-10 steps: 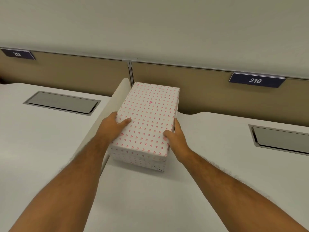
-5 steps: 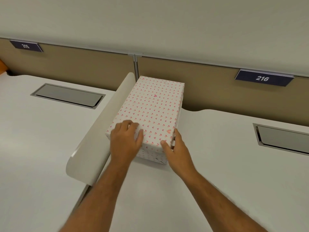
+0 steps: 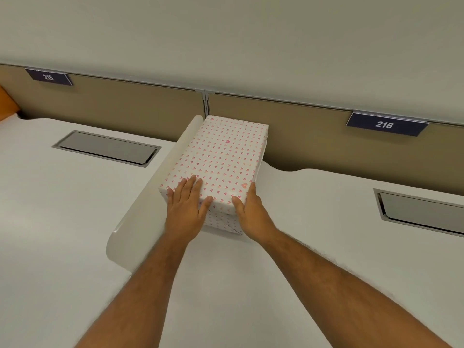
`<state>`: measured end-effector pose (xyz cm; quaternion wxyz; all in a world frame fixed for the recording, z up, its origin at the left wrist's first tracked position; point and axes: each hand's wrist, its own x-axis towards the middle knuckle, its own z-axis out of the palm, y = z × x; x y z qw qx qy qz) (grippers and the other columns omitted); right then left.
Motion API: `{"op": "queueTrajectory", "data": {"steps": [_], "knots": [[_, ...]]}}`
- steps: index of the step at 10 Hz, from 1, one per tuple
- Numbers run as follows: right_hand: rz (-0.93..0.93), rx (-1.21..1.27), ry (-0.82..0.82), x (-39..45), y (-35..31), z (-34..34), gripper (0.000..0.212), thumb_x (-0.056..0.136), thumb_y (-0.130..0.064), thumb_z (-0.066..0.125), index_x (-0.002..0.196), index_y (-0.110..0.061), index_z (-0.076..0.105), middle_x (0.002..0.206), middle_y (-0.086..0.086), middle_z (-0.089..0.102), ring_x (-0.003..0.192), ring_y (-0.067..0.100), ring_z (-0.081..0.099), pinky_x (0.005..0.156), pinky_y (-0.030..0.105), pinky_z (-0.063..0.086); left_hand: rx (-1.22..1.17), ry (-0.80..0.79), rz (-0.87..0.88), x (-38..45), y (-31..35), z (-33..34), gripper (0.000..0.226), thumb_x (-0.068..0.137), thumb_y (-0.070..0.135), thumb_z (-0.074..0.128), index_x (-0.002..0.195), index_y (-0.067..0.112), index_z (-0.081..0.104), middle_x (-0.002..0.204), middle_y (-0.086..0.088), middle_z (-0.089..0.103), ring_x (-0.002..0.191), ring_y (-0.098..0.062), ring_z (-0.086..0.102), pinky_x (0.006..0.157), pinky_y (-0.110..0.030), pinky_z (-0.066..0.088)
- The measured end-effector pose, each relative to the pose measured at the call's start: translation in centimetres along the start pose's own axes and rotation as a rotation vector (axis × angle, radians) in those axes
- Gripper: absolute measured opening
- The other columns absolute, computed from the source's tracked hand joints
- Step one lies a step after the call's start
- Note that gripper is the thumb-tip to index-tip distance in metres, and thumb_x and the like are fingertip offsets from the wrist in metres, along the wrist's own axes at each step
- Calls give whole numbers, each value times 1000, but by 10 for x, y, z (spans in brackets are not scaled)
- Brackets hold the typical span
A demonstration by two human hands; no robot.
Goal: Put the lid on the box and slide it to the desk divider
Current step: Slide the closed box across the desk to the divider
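A white box (image 3: 221,159) with small pink hearts stands on the desk, its lid on. Its left long side lies against the low white desk divider (image 3: 140,214), and its far end is close to the tan back panel. My left hand (image 3: 187,209) lies flat over the near left corner of the lid, fingers spread. My right hand (image 3: 251,212) presses the near right corner, thumb on the lid and fingers along the side.
The white desk (image 3: 313,247) has a grey recessed hatch (image 3: 421,212) at the right; the neighbouring desk has another hatch (image 3: 105,148). Tan back panels carry number plates 215 (image 3: 49,77) and 216 (image 3: 385,124). An orange object (image 3: 6,104) shows at the far left.
My left hand has moved from the box's left side onto the near left corner of the lid. The box now lies closer along the divider and farther from me.
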<state>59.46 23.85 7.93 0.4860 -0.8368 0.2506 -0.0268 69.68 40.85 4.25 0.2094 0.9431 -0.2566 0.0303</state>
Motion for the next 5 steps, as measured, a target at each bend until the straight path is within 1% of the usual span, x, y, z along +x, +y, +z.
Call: {"op": "queueTrajectory", "data": {"steps": [1, 2, 3, 4, 5], "knots": [[-28, 8, -14, -1, 3, -3, 77, 108, -50, 53, 168, -34, 6, 169, 0, 41, 148, 28, 52, 113, 55, 55, -2, -36, -10, -1, 3, -3, 82, 100, 70, 16, 168, 25, 25, 178, 2, 19, 166, -23, 7, 132, -54, -4], [-64, -63, -72, -5, 6, -21, 73, 106, -54, 54, 166, -33, 17, 170, 0, 45, 149, 32, 52, 109, 53, 54, 18, -147, -9, 2, 5, -17, 79, 103, 67, 22, 170, 24, 18, 180, 1, 11, 166, -24, 1, 132, -55, -5], [-74, -170, -62, -18, 12, -37, 76, 101, -64, 55, 165, -32, 28, 170, 1, 46, 150, 32, 52, 109, 53, 54, 46, -267, -16, 6, 6, -34, 82, 104, 65, 34, 171, 23, 12, 181, 0, 4, 166, -23, -2, 132, -56, -3], [-67, -333, 38, -46, 22, -61, 84, 96, -72, 57, 165, -29, 35, 171, 2, 45, 152, 29, 50, 112, 50, 50, -73, -248, -51, -5, 34, -55, 94, 100, 60, 57, 170, 18, 12, 180, -5, 12, 165, -28, 8, 132, -55, 11], [-84, -425, 73, -63, 31, -79, 83, 98, -68, 58, 167, -28, 34, 172, 2, 43, 154, 26, 47, 116, 47, 47, -129, -70, 27, -32, 64, -47, 92, 98, 53, 66, 169, 16, 21, 176, -7, 25, 162, -28, 19, 131, -51, 22]]}}
